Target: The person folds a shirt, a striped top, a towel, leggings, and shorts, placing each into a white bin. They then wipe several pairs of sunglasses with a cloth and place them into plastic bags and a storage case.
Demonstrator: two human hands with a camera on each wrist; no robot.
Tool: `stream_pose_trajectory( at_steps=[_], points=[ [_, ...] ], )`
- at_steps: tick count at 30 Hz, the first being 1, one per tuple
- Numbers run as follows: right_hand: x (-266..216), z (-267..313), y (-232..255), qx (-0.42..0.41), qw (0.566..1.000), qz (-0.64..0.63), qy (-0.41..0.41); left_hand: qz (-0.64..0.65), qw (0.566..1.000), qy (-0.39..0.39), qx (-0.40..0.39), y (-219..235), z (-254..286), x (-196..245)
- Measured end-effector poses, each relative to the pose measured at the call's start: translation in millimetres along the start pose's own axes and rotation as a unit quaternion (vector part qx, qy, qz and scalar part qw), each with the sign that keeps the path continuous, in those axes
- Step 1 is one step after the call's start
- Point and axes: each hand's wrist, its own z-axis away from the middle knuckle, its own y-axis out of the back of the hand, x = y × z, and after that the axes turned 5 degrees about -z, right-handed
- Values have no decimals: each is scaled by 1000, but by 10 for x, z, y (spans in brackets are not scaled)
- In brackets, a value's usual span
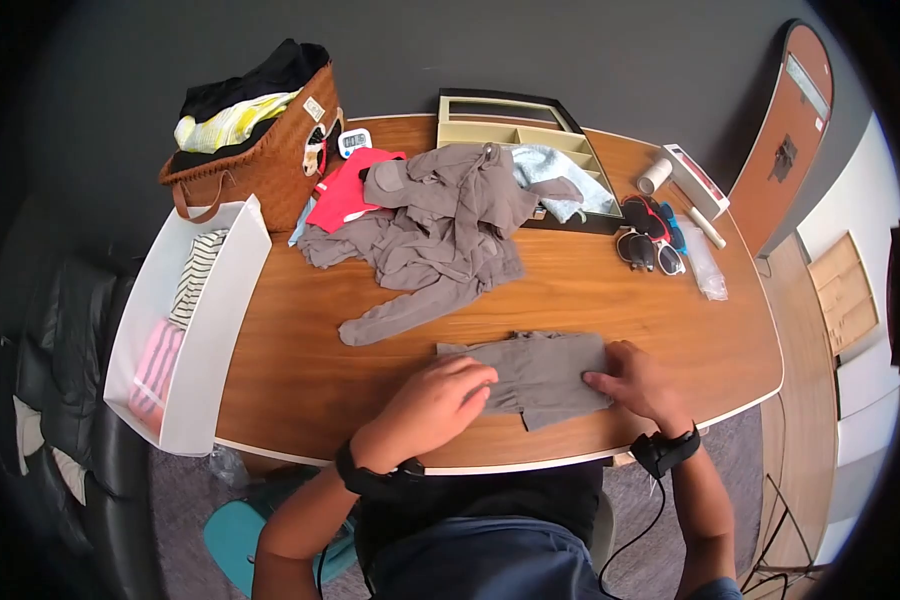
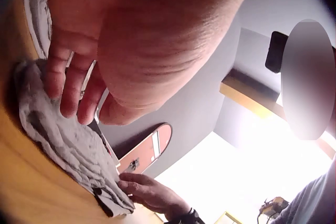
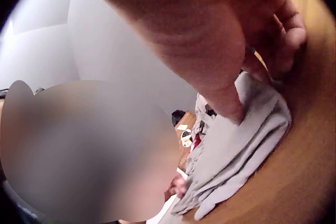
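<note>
A folded grey garment (image 1: 550, 375) lies near the front edge of the table, its layers and creases showing in both wrist views. Over its left end is my left hand (image 1: 435, 405); the left wrist view shows the palm and loosely bent fingers (image 2: 79, 85) close against the cloth. My right hand (image 1: 645, 385) is at the right end, the thumb lying on top of the cloth and the other fingers beside its edge. In the right wrist view the right hand's thumb (image 3: 227, 103) touches the fabric, while the outer fingers (image 3: 291, 37) are bent near the wood.
Behind lies a heap of crumpled grey clothes (image 1: 450, 220) with a red piece (image 1: 355, 190). A white bin (image 1: 235, 330) and a brown basket (image 1: 270, 170) hold clothes on the left. A divided box (image 1: 455, 133) stands behind, sunglasses (image 1: 638, 250) to the right.
</note>
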Motion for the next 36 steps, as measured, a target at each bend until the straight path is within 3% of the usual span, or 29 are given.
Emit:
stream_pose_trajectory(
  at_steps=[2, 3, 4, 6, 8, 10, 12, 14, 16, 18, 20, 21, 22, 24, 28, 30, 32, 34, 36],
  points=[
    [63, -86, -105, 4, 997, -46, 69, -17, 1000, -1, -25, -77, -33, 48],
    [47, -105, -104, -32, 989, -139, 29, -29, 999, -11, -38, -119, -23, 42],
    [50, -138, -105, -35, 989, -139, 33, -41, 998, -19, -51, -144, -11, 45],
    [110, -198, -80, -39, 934, -350, 52, -37, 998, -9, -45, -147, 12, 99],
    [41, -230, 15, -38, 940, -335, 53, 73, 994, 22, -74, -141, 27, 134],
    [-169, -194, 77, 2, 936, -334, 111, 120, 989, 47, -69, -55, 19, 160],
    [-392, -124, 60, -20, 951, -281, 129, 165, 981, 71, -70, -10, 36, 126],
    [-758, 26, -15, -53, 964, -212, 154, 249, 955, 163, -8, -14, 75, -16],
    [-909, 83, -191, -180, 937, -229, 191, 221, 961, 167, -5, 84, 105, -86],
    [-925, 37, -230, -208, 932, -213, 209, 132, 971, 199, 18, 200, 170, -89],
    [-692, -117, -257, -54, 961, -225, 153, 155, 966, 204, 45, 216, 258, -135],
    [-566, -194, -245, -23, 982, -115, 148, 141, 966, 214, 41, 232, 277, -138],
    [-603, -185, -240, -25, 982, -112, 151, 126, 966, 223, 36, 242, 281, -143],
    [-655, -82, -250, -95, 993, 36, 64, 105, 973, 204, 38, 181, 277, -135],
    [-734, -67, -505, -97, 989, 40, 101, 62, 988, 139, 30, 86, 213, -155],
    [-746, -99, -580, -94, 987, 24, 126, 70, 984, 162, 24, 104, 178, -105],
    [-595, -192, -721, -96, 963, -104, 230, 85, 980, 178, 23, 90, 186, -128],
    [-544, -214, -809, -169, 925, -303, 151, 103, 981, 160, 32, 93, 250, -195],
    [-691, -184, -771, -215, 884, -394, 130, 62, 993, 91, 51, 221, 252, -159]
  ],
)
